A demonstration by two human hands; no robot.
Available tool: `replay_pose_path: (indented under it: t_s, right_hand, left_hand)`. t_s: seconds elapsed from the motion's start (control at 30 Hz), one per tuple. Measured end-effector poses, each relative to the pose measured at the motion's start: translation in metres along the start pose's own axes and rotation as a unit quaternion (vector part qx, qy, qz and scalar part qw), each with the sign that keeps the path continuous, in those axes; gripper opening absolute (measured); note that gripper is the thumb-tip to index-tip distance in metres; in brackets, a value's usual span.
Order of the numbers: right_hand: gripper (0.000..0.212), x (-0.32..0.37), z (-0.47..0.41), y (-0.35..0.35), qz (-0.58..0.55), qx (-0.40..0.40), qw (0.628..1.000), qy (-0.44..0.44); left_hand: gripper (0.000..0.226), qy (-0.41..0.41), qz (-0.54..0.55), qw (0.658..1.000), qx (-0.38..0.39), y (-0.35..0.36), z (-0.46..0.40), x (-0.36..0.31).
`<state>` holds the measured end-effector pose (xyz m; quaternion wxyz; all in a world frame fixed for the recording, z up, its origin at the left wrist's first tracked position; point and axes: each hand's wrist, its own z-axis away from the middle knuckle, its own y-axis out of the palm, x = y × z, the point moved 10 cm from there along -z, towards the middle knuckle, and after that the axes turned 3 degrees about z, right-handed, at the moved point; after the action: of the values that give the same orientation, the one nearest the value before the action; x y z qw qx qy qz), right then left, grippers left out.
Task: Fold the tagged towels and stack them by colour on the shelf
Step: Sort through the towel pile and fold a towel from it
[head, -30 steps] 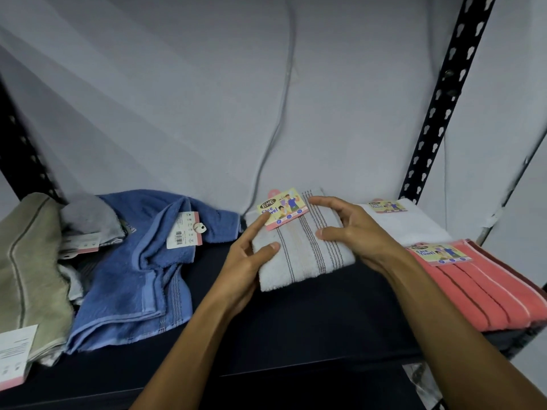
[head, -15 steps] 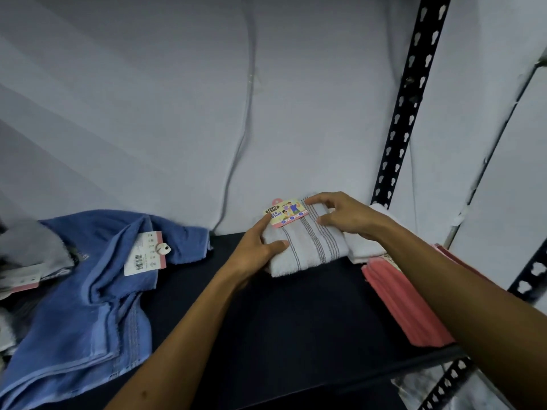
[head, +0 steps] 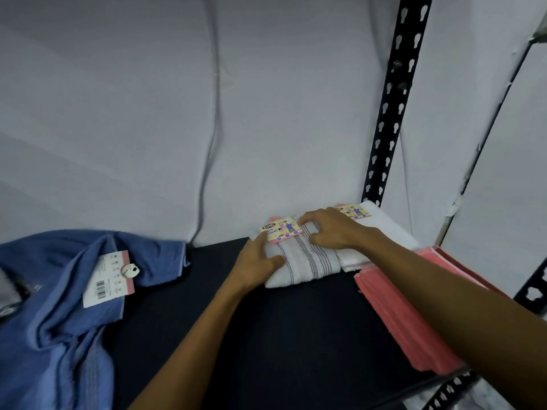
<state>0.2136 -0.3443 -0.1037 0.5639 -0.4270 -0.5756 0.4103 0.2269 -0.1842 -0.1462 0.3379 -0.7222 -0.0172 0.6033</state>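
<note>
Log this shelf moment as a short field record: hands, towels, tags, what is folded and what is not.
left hand: fingers flat against the left edge of the striped white towel
right hand: fingers curled on top of the same towel
striped white towel: folded, lying on the dark shelf, yellow-pink tag on top
plain white towel: folded, right beside it, edges touching, own tag
pink towels: folded, at the right front
blue towel: unfolded, crumpled at the left, barcode tag showing

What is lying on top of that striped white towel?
A colourful paper tag and both hands: left hand, right hand. The cloth beneath them is hidden.
</note>
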Motion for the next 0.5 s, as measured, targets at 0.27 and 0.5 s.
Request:
replay_pose_path:
  t_s: [0.27,0.5]
  right_hand:
    - [0.048,-0.011,-0.006,0.019,0.121,-0.021,0.992,0.001]
    - [0.043,-0.014,-0.008,0.032,0.118,-0.026,0.993,-0.016]
  left_hand:
    - [0.062,-0.012,-0.296,0.954,-0.039,-0.005,-0.003,-0.001]
    - [0.068,0.036,-0.321,0.946,0.035,0.014,-0.006,0.017]
